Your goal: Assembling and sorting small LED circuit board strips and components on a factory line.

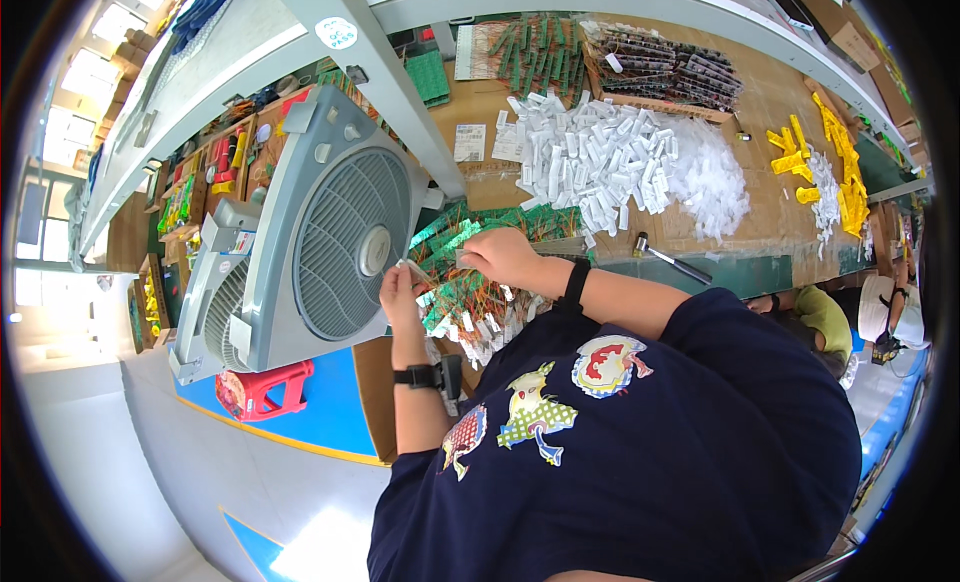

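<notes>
Bare-handed work at a cardboard-covered bench (772, 214), viewed from above. Near the centre of the frame, the left hand (402, 294) pinched a small white piece (408, 266) between thumb and fingertips. Just to its right, the right hand (503, 257) had thumb and forefinger pressed together on what appeared to be a pale sliver (463, 259), too small to identify. Both hands were above a tangle of wired green circuit boards (440, 244). At upper centre lay a heap of white plastic housings (590, 157), adjoining a pile of translucent pieces (712, 174); yellow plastic parts (790, 157) lay at upper right. A small hammer (678, 264) lay right of centre. A grey box fan (355, 237) stood left of the hands, above a red plastic stool (262, 392) at lower left.
</notes>
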`<state>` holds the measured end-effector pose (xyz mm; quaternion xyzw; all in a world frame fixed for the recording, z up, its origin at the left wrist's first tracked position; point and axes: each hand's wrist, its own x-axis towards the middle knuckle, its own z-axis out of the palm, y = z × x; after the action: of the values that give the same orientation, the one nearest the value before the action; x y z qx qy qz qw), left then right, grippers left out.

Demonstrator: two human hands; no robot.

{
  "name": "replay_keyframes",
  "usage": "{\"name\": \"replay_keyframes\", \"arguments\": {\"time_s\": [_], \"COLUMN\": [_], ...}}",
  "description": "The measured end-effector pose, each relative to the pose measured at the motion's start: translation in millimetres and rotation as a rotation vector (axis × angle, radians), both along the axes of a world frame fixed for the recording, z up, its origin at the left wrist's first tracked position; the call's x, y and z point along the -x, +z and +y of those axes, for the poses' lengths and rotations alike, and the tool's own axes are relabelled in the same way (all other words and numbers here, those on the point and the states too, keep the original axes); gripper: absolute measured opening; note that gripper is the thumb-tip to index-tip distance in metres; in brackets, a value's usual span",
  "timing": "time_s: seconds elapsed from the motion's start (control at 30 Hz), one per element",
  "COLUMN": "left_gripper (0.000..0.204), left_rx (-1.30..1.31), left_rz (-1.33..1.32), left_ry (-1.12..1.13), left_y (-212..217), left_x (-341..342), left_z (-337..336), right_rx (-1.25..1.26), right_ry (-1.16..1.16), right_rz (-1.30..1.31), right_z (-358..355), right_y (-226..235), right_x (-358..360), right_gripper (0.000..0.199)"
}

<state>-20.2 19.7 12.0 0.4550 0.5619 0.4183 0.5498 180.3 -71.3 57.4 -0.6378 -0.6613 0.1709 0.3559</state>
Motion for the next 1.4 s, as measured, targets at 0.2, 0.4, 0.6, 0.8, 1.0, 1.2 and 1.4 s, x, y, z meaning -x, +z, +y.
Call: {"name": "replay_keyframes", "arguments": {"time_s": [0.2,0.4,0.6,0.8,1.0,1.2,1.4], "left_gripper": [0.024,0.013,0.012,0.009,0.009,0.009,0.013], "left_rx": [-0.093,-0.11,-0.273,-0.748,-0.407,-0.025,-0.849], "left_rz": [0.045,0.02,0.211,0.67,0.329,0.191,0.71], "left_ry": [-0.555,-0.564,-0.585,-0.382,-0.589,-0.903,-0.146], "left_y": [71.2,41.1,41.8,53.8,41.6,49.0,43.9], "left_x": [-29.1,-35.3,-35.2,-67.8,-44.2,-35.9,-75.2], "left_z": [-23.8,-29.7,-24.7,-48.6,-22.2,23.4,-52.4], "right_rx": [-0.008,0.088,0.077,0.092,0.024,0.009,0.043], "right_ry": [0.081,0.133,0.034,-0.146,0.036,0.15,-0.051], "right_rz": [0.025,0.059,-0.002,0.024,0.021,0.059,0.065], "right_z": [1.0,-4.0,-12.4,-0.8,-3.4,2.3,3.4], "right_y": [-1.2,5.7,-1.5,3.0,1.8,0.4,-0.6], "right_x": [-4.8,-5.0,-6.8,1.7,-12.6,-17.1,-10.9], "right_gripper": [0.021,0.024,0.023,0.02,0.016,0.018,0.019]}}
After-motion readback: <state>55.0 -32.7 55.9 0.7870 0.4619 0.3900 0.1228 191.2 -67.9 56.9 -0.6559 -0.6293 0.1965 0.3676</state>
